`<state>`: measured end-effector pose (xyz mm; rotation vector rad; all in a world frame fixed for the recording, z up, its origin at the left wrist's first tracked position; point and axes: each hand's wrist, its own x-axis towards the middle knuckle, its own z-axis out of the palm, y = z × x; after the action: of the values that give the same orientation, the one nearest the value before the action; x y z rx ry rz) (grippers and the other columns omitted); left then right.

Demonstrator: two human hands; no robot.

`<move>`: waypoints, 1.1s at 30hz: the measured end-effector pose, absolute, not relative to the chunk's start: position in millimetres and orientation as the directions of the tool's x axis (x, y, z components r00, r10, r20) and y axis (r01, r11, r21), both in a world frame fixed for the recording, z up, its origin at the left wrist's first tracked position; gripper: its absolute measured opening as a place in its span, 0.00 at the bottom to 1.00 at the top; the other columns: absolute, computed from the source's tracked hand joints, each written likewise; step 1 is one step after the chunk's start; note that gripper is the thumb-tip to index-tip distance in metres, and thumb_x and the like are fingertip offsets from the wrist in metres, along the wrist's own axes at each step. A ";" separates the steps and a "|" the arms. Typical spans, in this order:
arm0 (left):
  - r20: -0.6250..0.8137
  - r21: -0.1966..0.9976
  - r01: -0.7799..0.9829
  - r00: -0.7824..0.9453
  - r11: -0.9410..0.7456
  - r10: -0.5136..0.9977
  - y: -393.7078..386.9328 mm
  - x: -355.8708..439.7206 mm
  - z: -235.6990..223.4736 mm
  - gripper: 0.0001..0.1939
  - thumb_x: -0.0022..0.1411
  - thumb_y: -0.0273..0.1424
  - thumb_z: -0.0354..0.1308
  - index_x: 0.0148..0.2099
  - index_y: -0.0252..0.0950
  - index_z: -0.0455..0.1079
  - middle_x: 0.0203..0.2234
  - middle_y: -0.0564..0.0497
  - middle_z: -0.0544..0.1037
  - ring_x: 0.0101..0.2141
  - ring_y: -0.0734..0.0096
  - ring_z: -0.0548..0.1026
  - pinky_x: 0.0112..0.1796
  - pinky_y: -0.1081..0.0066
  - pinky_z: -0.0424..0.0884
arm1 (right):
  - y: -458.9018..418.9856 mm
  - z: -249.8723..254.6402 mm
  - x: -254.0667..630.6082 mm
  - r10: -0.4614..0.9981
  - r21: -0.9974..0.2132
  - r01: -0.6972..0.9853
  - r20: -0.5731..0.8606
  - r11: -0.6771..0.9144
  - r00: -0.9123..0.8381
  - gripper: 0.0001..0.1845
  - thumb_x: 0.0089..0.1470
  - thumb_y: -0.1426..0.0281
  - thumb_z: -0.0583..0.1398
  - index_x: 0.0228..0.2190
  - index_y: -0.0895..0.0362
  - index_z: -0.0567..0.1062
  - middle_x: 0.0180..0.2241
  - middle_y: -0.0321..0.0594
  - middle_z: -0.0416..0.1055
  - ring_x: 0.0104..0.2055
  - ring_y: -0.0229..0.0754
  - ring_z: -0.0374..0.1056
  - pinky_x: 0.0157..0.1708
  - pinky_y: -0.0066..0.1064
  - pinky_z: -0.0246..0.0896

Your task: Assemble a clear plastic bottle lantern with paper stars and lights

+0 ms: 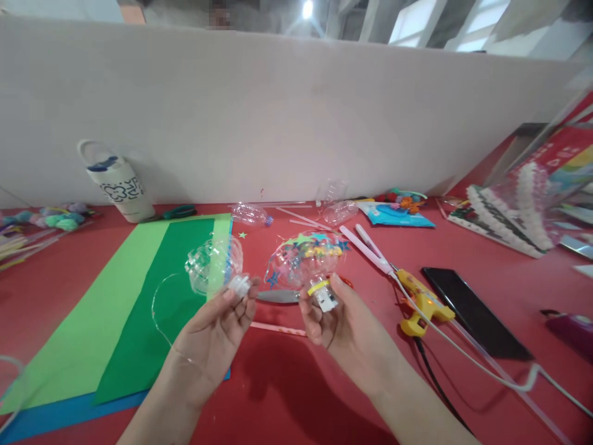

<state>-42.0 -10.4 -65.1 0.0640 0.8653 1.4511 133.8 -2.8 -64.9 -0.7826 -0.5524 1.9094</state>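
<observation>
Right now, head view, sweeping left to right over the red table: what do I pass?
White tumbler → dark green-handled tool → clear bottle with blue cap → pink flat iron → yellow glue gun → black phone → purple object, cut off by the edge.

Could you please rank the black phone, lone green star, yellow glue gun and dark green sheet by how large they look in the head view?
Largest to smallest:
1. Dark green sheet
2. Black phone
3. Yellow glue gun
4. Lone green star
</observation>
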 end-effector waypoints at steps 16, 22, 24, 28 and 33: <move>-0.513 0.501 -0.834 -0.072 0.230 0.856 -8.8 -40.8 -69.8 0.10 0.56 0.17 0.50 0.33 0.31 0.72 0.27 0.45 0.79 0.29 0.68 0.79 0.32 0.73 0.77 | -4.6 -65.1 136.0 0.858 -0.588 -0.625 -0.320 -0.513 -0.403 0.20 0.50 0.56 0.61 0.30 0.61 0.79 0.25 0.41 0.75 0.19 0.31 0.65 0.19 0.22 0.62; -0.462 0.545 -0.808 -0.069 0.222 0.884 -11.5 -37.5 -70.9 0.07 0.52 0.16 0.55 0.31 0.29 0.73 0.29 0.44 0.79 0.32 0.67 0.79 0.34 0.74 0.76 | -5.0 -65.3 138.1 0.886 -0.626 -0.627 -0.330 -0.464 -0.327 0.16 0.49 0.57 0.62 0.31 0.58 0.79 0.27 0.40 0.76 0.20 0.32 0.65 0.19 0.22 0.62; -0.418 0.591 -0.779 -0.075 0.208 0.906 -11.8 -36.8 -72.3 0.07 0.49 0.17 0.58 0.32 0.29 0.74 0.29 0.45 0.79 0.31 0.68 0.78 0.34 0.74 0.76 | -4.7 -66.8 138.7 0.890 -0.629 -0.629 -0.327 -0.457 -0.319 0.15 0.50 0.58 0.61 0.32 0.57 0.79 0.27 0.40 0.76 0.20 0.32 0.65 0.19 0.22 0.62; -0.353 0.668 -0.723 -0.098 0.177 0.930 -11.6 -36.0 -73.4 0.10 0.44 0.19 0.63 0.33 0.30 0.75 0.29 0.47 0.80 0.30 0.71 0.77 0.34 0.76 0.74 | -4.0 -68.6 138.5 0.892 -0.638 -0.623 -0.330 -0.453 -0.310 0.15 0.51 0.58 0.61 0.30 0.56 0.79 0.27 0.40 0.76 0.20 0.33 0.65 0.19 0.23 0.62; -0.319 0.708 -0.690 -0.118 0.153 0.940 -10.8 -35.5 -75.6 0.08 0.42 0.21 0.66 0.30 0.32 0.76 0.28 0.48 0.80 0.30 0.72 0.77 0.36 0.76 0.73 | -4.6 -66.4 137.6 0.897 -0.646 -0.622 -0.336 -0.442 -0.287 0.14 0.50 0.58 0.61 0.30 0.56 0.79 0.29 0.40 0.76 0.21 0.33 0.66 0.18 0.22 0.62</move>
<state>-35.5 -10.8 -75.6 0.3558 0.9114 1.4375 137.6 -4.6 -66.4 -0.8327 -0.4869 1.8876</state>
